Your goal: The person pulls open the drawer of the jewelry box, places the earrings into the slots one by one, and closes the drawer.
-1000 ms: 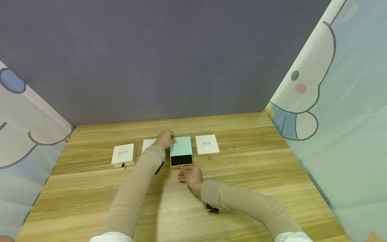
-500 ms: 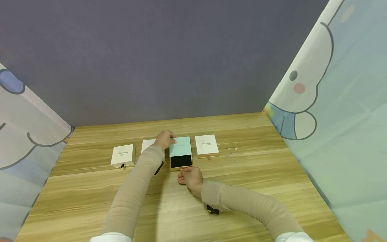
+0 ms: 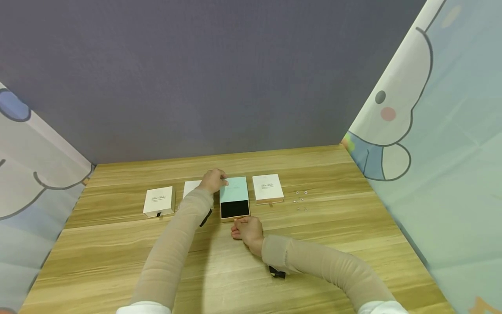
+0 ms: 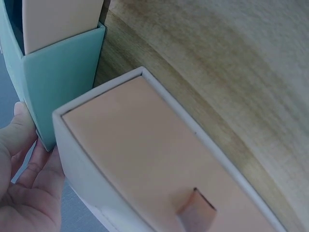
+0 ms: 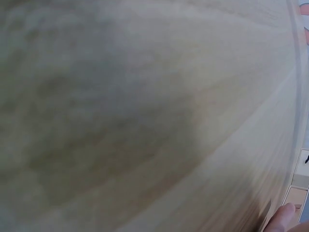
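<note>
A turquoise drawer box [image 3: 234, 189] lies on the wooden table in the head view, its black-lined inner drawer [image 3: 235, 209] partly pulled out toward the person. My left hand [image 3: 213, 180] grips the sleeve's far left corner. In the left wrist view, thumb and fingers pinch that corner of the turquoise sleeve [image 4: 60, 82]. At the drawer's front edge, my right hand [image 3: 249, 230] has curled fingers, thumb and forefinger pinching at the pull tab, which the fingers hide. Only a fingertip [image 5: 282, 215] of it shows in the right wrist view.
White drawer boxes stand on both sides: one at far left [image 3: 159, 201], one partly under the left forearm [image 3: 190, 186], and one to the right [image 3: 268, 188]. Several small shiny rings or studs [image 3: 300, 199] lie farther right. A grey wall [image 3: 219, 87] bounds the table's back.
The inner drawer has slid slightly farther out toward the person, with the right hand moving along at its front. The left hand stays on the turquoise sleeve.
</note>
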Demonstrator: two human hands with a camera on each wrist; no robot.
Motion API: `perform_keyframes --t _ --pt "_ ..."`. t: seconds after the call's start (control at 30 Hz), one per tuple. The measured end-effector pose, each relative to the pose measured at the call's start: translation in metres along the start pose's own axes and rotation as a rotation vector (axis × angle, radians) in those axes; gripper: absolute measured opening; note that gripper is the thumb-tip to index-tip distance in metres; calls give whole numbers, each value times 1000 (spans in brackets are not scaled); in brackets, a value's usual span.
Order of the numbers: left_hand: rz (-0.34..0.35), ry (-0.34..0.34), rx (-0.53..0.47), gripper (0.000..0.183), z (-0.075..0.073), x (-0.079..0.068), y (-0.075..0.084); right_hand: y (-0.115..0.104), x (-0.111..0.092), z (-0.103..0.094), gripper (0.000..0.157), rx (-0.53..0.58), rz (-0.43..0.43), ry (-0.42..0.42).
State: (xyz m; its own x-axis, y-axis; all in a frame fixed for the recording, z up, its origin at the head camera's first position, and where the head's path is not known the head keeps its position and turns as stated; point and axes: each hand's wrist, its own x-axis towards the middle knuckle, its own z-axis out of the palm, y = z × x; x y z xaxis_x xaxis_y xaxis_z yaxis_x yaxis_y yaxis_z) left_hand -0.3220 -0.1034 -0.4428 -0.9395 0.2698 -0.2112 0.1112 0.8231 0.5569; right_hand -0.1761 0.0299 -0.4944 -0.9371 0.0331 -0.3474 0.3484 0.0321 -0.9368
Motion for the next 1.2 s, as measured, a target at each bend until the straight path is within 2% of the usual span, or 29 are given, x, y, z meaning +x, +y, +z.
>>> perform_keyframes --t 1.0,1.1,1.2 --pt "14 7 3 31 1 3 -3 3 -1 -6 19 26 9 -28" --pt "8 6 -1 31 1 2 -2 2 -1 -10 20 35 24 -52" --pt "6 9 0 31 1 1 -1 -1 0 -18 24 -8 57 -118"
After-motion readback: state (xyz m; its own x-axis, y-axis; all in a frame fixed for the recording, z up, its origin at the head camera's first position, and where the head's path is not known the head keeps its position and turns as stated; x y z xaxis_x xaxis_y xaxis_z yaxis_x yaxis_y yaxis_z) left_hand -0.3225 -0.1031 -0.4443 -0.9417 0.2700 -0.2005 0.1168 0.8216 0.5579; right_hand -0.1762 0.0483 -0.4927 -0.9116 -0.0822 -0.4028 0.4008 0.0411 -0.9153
